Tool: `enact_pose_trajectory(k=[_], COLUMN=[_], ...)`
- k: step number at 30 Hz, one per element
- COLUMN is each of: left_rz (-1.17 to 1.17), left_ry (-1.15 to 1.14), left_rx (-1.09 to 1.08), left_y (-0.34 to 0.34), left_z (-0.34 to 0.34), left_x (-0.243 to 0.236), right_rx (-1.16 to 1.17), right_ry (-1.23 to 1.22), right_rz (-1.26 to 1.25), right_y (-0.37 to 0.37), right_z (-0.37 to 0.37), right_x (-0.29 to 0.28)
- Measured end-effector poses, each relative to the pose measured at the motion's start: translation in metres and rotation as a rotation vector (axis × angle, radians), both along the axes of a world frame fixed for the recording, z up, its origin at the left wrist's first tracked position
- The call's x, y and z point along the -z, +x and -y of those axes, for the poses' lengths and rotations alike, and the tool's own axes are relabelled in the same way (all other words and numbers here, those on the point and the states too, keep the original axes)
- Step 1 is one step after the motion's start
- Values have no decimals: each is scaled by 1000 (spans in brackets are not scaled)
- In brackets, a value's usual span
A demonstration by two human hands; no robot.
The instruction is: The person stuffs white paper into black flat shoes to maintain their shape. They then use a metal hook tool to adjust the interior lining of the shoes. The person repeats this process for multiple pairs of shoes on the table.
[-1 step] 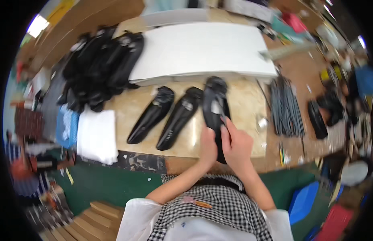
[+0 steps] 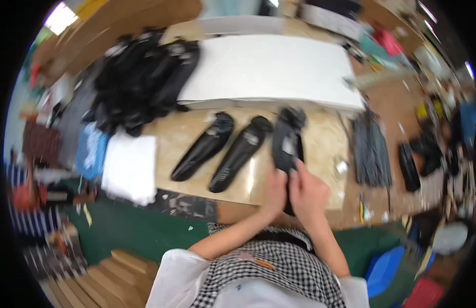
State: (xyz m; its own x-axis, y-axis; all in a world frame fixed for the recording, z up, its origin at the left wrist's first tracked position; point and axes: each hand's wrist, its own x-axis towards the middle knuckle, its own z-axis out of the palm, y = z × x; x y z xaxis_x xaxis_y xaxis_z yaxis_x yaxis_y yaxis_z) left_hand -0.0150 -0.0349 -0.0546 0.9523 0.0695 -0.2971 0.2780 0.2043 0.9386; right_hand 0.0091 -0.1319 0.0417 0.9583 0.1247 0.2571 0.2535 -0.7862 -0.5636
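A long, black, shoe-like piece (image 2: 288, 132) points away from me on the tabletop, with a pale patch in its far opening. My left hand (image 2: 274, 194) closes on its near part from the left. From the right, my right hand (image 2: 311, 196) grips the same piece, thumb and fingertips pressed near its middle. Motion blur hides whether anything small is in my fingers. To the left lie two similar glossy black pieces, one close by (image 2: 240, 154) and another farther left (image 2: 203, 147), both tilted with narrow ends toward me.
Behind stands a wide white block (image 2: 274, 69). At the far left is a heap of black pieces (image 2: 140, 82). White sheets (image 2: 129, 167) lie beside a blue basket (image 2: 89, 154). Toward the right are a bundle of grey strips (image 2: 371, 149) and a dark object (image 2: 408, 167).
The view has shifted slightly, so the table's things sit a little farther right. Both hands stay on the black piece; a thin grey sliver at my right fingertips no longer shows clearly.
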Motion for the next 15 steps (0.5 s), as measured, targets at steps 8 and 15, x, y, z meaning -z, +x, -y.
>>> enact_pose_trajectory(k=[8,15], left_rz=[336,341], left_ry=[1364,1100], left_rx=[131,278], left_y=[12,11], left_z=[-128,-178], left_x=[-64,-82], right_rx=[107,-116], right_ry=[415,156], right_rz=[-295,-310], right_y=[-1,8], right_z=[110,57], right_x=[13,15])
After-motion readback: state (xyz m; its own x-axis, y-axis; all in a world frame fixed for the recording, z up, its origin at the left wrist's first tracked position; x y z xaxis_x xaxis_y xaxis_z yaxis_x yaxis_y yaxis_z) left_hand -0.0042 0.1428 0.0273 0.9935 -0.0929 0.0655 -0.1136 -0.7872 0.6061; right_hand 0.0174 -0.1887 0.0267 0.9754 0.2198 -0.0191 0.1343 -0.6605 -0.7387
